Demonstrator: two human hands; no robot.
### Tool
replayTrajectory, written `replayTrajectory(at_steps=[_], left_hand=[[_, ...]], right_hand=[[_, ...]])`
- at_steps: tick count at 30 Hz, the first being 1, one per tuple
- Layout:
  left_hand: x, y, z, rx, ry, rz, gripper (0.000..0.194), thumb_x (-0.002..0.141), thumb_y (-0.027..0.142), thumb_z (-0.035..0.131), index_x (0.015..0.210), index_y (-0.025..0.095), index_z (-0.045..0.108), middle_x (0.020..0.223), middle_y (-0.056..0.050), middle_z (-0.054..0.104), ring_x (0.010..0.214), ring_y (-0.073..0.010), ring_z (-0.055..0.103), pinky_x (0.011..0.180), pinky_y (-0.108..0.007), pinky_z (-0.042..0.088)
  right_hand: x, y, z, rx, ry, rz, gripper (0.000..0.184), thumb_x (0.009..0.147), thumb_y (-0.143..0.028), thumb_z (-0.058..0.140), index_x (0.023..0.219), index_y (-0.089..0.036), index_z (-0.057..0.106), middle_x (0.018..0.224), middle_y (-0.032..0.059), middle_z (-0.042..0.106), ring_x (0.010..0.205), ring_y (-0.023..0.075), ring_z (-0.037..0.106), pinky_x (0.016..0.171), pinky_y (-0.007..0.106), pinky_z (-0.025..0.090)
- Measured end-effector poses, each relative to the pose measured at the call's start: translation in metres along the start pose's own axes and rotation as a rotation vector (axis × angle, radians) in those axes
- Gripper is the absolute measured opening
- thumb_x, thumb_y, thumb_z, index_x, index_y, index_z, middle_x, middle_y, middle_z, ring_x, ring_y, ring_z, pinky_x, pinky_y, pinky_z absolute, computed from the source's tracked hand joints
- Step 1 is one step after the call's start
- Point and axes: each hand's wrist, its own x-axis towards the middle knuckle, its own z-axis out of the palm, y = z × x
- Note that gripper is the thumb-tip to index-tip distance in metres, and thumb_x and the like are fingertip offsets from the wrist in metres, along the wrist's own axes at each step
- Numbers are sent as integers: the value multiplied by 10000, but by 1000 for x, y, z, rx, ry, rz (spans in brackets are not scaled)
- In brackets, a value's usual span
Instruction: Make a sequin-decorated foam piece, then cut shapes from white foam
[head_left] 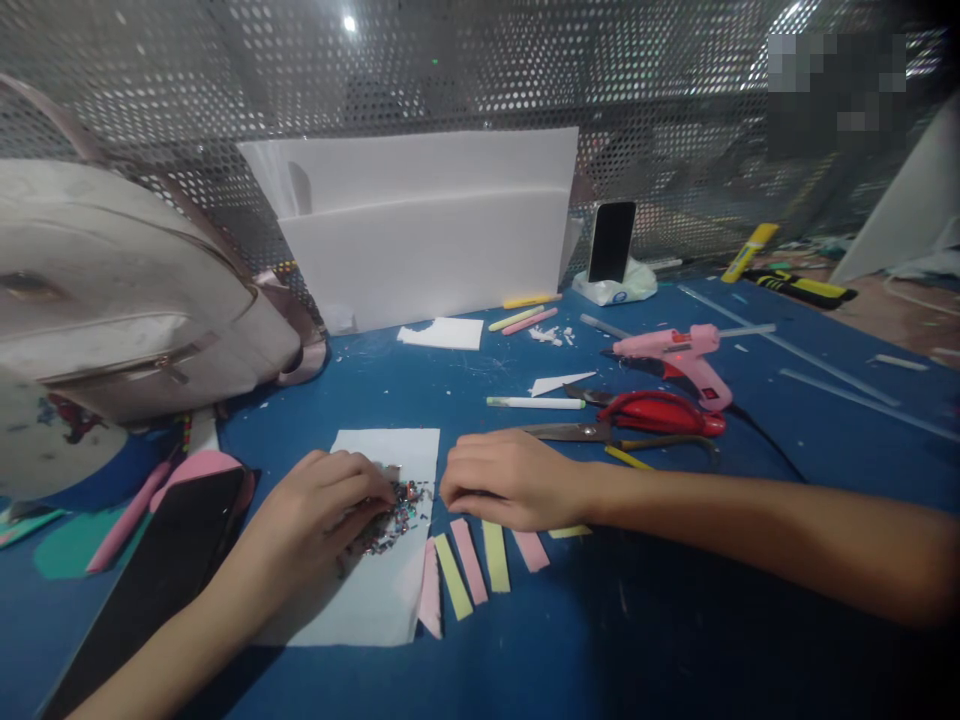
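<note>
My left hand (322, 510) is over a sheet of white paper (360, 610), its fingers curled together at a pile of small shiny multicoloured bits (401, 515). What its fingertips pinch, if anything, is hidden. Just right of the paper's edge, my right hand (514, 480) is low over the blue table with its fingers bent and pressed together. I cannot see what lies inside them. Below that hand, pink and yellow paper strips fan out, among them a yellow strip (454, 578) and a pink strip (470, 562); the upper ends of some are covered by the hand.
Beyond my right hand lie scissors (570, 432), red-handled pliers (660, 412), a white marker (536, 403) and a pink glue gun (675, 350) with its cord. A phone (611, 243) leans upright at the back. A backpack (127, 290) and a black flat object (157, 580) occupy the left.
</note>
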Motion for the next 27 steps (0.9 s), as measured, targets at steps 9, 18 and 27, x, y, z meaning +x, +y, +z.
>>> replayTrajectory(at_steps=[9, 18, 27], left_hand=[[2, 3, 0, -9, -34, -4, 133, 958, 213, 494, 918, 227, 621, 890, 20, 667, 761, -162, 568, 685, -313, 306], [-1, -1, -1, 52, -31, -65, 157, 959, 196, 464, 968, 251, 611, 931, 19, 666, 806, -175, 574, 693, -317, 303], [1, 0, -8, 61, 17, -124, 134, 935, 230, 489, 905, 231, 620, 893, 5, 663, 802, -177, 577, 698, -315, 316]], right_hand=[[0, -1, -1, 0, -7, 5, 153, 980, -225, 423, 919, -165, 550, 881, 27, 601, 834, 139, 478, 728, 259, 381], [0, 0, 0, 5, -13, 10, 148, 979, -225, 423, 930, -165, 549, 892, 30, 603, 840, 136, 480, 732, 258, 378], [0, 1, 1, 13, 3, 5, 145, 978, -227, 426, 926, -166, 548, 885, 31, 604, 834, 139, 483, 729, 260, 376]])
